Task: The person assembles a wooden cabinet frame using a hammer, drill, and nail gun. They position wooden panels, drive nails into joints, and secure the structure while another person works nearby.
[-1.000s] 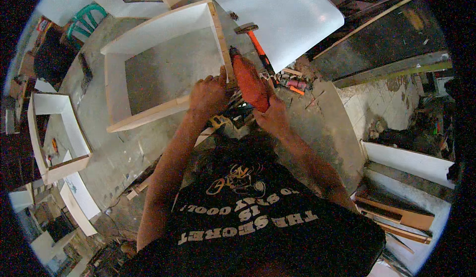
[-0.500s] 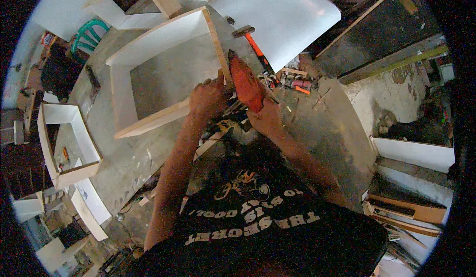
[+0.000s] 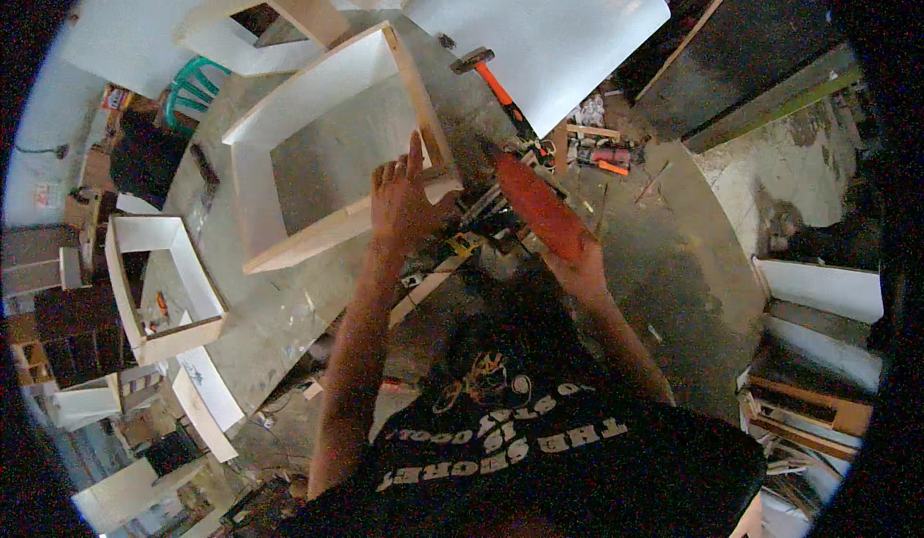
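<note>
Gripping a red tool (image 3: 544, 209) is the right hand (image 3: 579, 267).

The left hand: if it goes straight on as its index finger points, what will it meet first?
The left hand would probably meet the right-side board of the wooden frame; depth is unclear.

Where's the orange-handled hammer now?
In the head view, just right of upper centre, the hammer lies along the left edge of the white sheet, above the red tool in the right hand.

The left hand (image 3: 399, 201) touches a wooden frame (image 3: 308, 240), the right hand (image 3: 580, 267) grips a red tool (image 3: 539, 206).
</note>
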A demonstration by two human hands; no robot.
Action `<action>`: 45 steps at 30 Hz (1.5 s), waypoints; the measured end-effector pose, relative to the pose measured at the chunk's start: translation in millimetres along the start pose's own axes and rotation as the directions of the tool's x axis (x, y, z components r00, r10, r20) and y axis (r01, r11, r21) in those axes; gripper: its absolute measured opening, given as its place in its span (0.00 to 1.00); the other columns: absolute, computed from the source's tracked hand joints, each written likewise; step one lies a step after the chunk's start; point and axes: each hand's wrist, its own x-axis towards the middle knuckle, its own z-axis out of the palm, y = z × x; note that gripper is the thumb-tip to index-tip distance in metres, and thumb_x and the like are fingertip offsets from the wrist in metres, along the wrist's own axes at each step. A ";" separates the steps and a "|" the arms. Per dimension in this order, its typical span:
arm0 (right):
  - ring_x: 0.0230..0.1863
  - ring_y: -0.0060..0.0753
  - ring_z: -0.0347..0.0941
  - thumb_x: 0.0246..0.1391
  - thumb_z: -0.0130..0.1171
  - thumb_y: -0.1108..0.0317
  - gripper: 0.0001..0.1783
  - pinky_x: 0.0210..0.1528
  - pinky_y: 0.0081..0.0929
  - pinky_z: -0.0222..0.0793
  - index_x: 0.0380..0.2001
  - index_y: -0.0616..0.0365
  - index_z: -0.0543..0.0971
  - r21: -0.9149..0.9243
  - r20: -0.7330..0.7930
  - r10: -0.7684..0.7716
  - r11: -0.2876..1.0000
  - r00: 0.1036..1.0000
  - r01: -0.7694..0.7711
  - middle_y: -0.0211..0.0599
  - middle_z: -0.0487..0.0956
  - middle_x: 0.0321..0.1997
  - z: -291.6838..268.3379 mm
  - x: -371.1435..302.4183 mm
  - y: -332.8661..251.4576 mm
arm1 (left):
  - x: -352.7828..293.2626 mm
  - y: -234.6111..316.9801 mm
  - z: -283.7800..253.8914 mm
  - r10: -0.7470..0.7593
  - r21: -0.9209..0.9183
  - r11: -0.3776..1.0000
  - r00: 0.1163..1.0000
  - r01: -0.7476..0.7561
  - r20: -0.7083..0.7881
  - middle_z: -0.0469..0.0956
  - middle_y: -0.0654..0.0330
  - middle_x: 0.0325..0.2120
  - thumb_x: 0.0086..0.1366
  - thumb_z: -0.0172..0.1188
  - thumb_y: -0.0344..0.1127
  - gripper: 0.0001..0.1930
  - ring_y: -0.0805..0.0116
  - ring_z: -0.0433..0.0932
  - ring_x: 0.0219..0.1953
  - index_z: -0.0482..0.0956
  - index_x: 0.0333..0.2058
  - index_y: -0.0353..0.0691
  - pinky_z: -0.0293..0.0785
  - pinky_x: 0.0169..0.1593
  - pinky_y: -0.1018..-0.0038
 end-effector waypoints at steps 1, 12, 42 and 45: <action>0.49 0.48 0.79 0.46 0.65 0.67 0.32 0.53 0.41 0.75 0.57 0.59 0.73 -0.019 0.008 -0.006 1.000 1.000 0.006 0.48 0.81 0.49 -17.3 -16.6 9.2 | -0.8 8.5 3.2 -0.042 -0.027 0.999 0.998 0.041 -0.039 0.81 0.48 0.46 0.57 0.67 0.56 0.48 0.51 0.79 0.47 0.58 0.67 0.33 0.64 0.60 0.54; 0.51 0.41 0.79 0.50 0.69 0.62 0.28 0.54 0.37 0.73 0.54 0.62 0.77 -0.111 0.070 0.355 0.931 0.932 -0.347 0.44 0.82 0.50 -101.2 -83.1 54.2 | 19.5 33.6 44.3 -0.252 0.271 0.912 0.943 0.306 -0.218 0.84 0.57 0.37 0.63 0.58 0.42 0.23 0.55 0.79 0.38 0.74 0.54 0.38 0.66 0.46 0.55; 0.51 0.39 0.78 0.45 0.70 0.66 0.31 0.54 0.38 0.74 0.55 0.60 0.75 -0.015 0.327 0.309 0.947 0.893 -0.322 0.41 0.81 0.50 -137.5 -56.7 97.6 | 18.9 38.7 40.1 -0.321 0.205 0.906 0.917 0.370 -0.237 0.84 0.60 0.39 0.57 0.66 0.43 0.34 0.58 0.81 0.39 0.69 0.62 0.42 0.69 0.48 0.58; 0.52 0.40 0.78 0.47 0.69 0.66 0.31 0.55 0.38 0.74 0.56 0.60 0.73 0.269 0.302 0.285 0.890 0.910 -0.368 0.42 0.81 0.52 -99.7 -21.5 54.0 | 23.2 32.9 21.5 -0.360 -0.050 0.931 0.933 0.361 0.030 0.84 0.57 0.35 0.58 0.65 0.44 0.30 0.53 0.82 0.37 0.71 0.58 0.41 0.72 0.43 0.54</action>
